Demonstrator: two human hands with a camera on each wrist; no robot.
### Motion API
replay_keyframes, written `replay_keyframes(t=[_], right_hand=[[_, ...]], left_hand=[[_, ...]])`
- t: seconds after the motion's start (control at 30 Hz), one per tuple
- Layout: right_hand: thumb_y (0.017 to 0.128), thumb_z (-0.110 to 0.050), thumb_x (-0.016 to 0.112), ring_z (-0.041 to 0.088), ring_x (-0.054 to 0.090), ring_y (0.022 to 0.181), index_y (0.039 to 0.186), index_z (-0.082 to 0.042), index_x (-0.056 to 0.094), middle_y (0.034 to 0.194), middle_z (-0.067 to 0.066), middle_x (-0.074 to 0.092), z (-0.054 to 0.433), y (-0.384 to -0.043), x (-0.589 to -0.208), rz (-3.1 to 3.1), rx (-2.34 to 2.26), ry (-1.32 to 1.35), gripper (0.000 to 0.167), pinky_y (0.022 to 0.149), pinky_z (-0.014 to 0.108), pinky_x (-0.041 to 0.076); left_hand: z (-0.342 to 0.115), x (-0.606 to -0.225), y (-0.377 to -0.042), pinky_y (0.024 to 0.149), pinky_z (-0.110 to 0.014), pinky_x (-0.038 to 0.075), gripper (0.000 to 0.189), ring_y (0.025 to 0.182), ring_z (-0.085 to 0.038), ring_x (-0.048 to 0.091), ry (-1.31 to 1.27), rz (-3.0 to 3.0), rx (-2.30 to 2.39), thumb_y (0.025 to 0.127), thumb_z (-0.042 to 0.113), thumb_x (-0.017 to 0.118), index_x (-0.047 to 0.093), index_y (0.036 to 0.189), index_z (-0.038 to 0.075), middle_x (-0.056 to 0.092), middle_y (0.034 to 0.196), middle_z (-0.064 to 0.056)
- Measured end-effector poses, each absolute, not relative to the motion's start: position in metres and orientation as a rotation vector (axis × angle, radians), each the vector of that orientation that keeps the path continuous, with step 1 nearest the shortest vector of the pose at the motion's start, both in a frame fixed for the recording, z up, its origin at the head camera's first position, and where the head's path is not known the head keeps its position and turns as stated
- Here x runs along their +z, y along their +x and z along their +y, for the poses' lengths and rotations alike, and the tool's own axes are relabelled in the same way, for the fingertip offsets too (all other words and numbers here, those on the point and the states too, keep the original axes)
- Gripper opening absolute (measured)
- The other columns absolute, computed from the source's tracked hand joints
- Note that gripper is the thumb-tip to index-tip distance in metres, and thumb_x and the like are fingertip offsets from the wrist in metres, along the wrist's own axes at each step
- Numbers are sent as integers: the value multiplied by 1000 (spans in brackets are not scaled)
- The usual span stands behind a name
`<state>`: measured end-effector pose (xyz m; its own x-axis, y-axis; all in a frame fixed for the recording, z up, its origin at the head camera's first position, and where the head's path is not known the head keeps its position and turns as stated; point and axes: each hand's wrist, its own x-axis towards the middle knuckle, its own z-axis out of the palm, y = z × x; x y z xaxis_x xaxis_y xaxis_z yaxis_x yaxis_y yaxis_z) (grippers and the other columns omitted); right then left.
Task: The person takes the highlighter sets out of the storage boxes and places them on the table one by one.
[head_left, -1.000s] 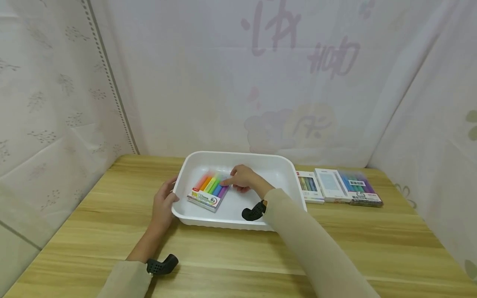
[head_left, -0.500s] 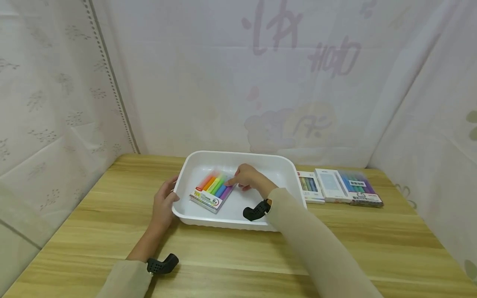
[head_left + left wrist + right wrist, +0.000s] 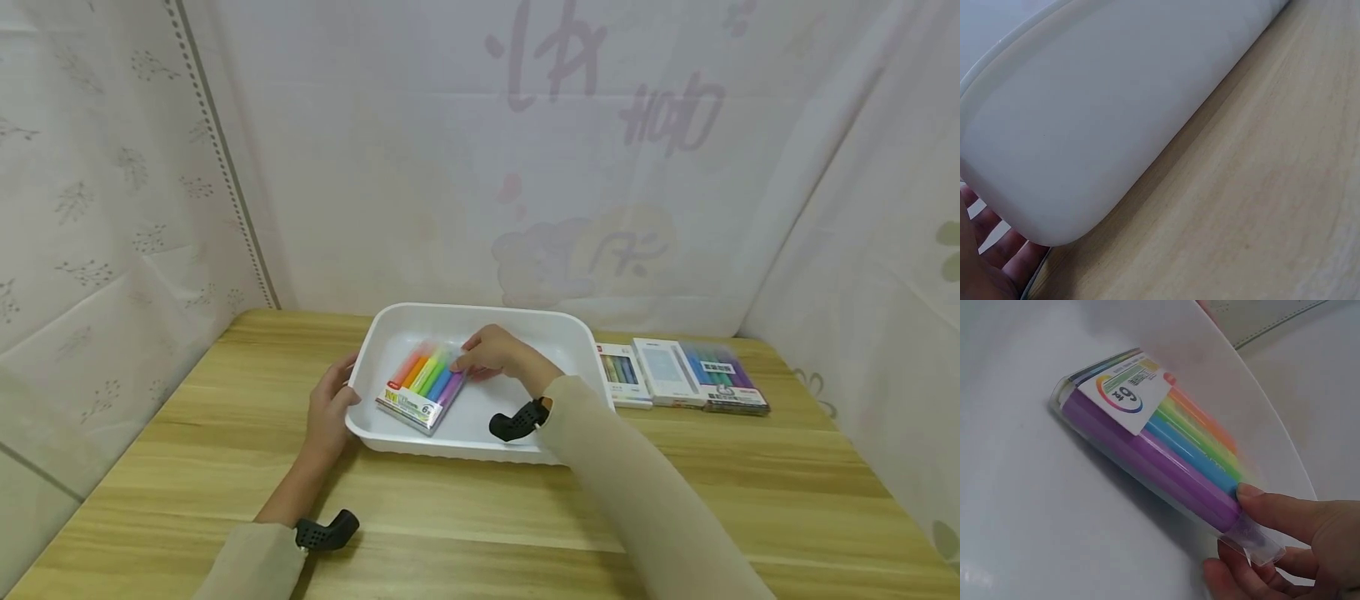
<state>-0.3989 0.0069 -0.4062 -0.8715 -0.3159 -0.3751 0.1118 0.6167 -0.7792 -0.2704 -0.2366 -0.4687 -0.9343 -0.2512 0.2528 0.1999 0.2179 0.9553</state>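
A clear pack of bright highlighters (image 3: 422, 385) with a white label marked 6 lies aslant in the left part of the white plastic tray (image 3: 487, 452). My right hand (image 3: 497, 353) pinches the pack's far right corner. In the right wrist view the thumb (image 3: 1285, 511) presses on top near the blue and purple pens, with the other fingers curled beneath the clear end. At the tray's left side, my left hand (image 3: 330, 408) grips the wall, thumb at the rim. In the left wrist view its fingers (image 3: 1007, 250) show behind the tray's corner, partly hidden.
Right of the tray, a white box with a window of coloured sticks (image 3: 622, 375), a plain white box (image 3: 666, 372) and a clear pack of blue-to-purple pens (image 3: 723, 377) lie side by side on the wooden table (image 3: 465, 517). A pale curtain (image 3: 420, 167) hangs behind.
The pack shifted slightly right, then back left and a little nearer. My right hand's fingers have come round its corner into a pinch. My left hand stays at the tray.
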Motion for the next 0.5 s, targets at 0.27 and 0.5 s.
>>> replay_keyframes(t=[0.27, 0.5], right_hand=[[86, -14, 78, 21, 64, 96, 138, -3, 52, 116, 13, 63, 9, -398, -398, 2176, -1326, -85, 59, 77, 31, 61], [92, -15, 72, 26, 68, 98, 144, -8, 45, 118, 15, 64, 14, -396, -391, 2130, -1327, -113, 60, 75, 37, 62]], left_hand=[[-235, -466, -268, 89, -18, 49, 61, 135, -38, 53, 46, -2150, -1794, 85, 2, 42, 51, 145, 4, 53, 149, -21], [-236, -466, -268, 85, -14, 49, 62, 133, -37, 54, 56, -2135, -1817, 84, 2, 42, 51, 145, 4, 53, 148, -22]])
